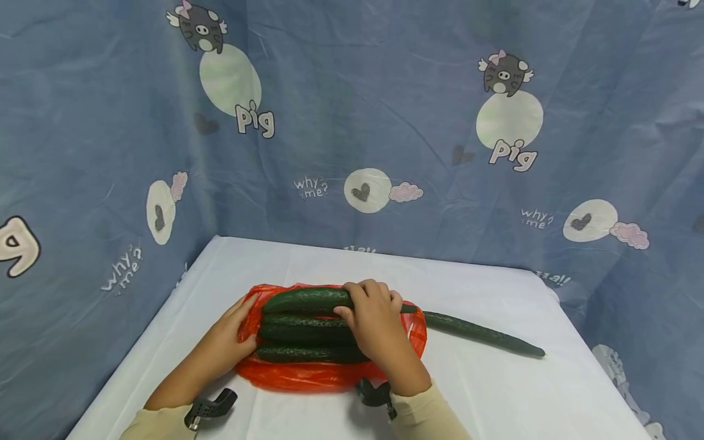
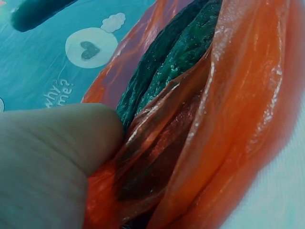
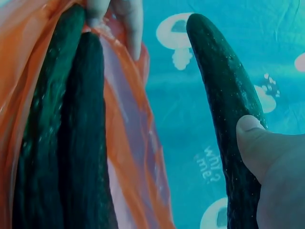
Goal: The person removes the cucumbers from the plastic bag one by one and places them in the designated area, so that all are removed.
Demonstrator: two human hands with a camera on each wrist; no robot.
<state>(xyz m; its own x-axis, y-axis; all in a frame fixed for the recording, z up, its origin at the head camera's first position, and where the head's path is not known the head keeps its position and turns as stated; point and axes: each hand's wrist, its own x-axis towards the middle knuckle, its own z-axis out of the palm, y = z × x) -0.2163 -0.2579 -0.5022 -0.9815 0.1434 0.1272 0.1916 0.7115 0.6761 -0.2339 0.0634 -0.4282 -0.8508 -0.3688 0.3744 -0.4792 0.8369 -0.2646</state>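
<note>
A red plastic bag (image 1: 297, 380) lies on its side with several green cucumbers (image 1: 308, 354) in it, side by side. My right hand (image 1: 379, 318) grips a cucumber (image 1: 308, 299) from above. The right wrist view shows that cucumber (image 3: 221, 71) raised apart from the others, with my thumb (image 3: 257, 143) along its side. At the bag's left end, my left hand (image 1: 233, 333) holds the plastic between thumb and fingers. Its thumb (image 2: 90, 131) touches the bag's edge beside a cucumber (image 2: 176, 62) in the left wrist view.
To the right of the bag, a long cucumber (image 1: 484, 335) lies on the white table (image 1: 495, 397). A blue printed cloth (image 1: 330, 122) hangs behind the table and along its sides. Black wrist mounts (image 1: 211, 408) sit on both forearms.
</note>
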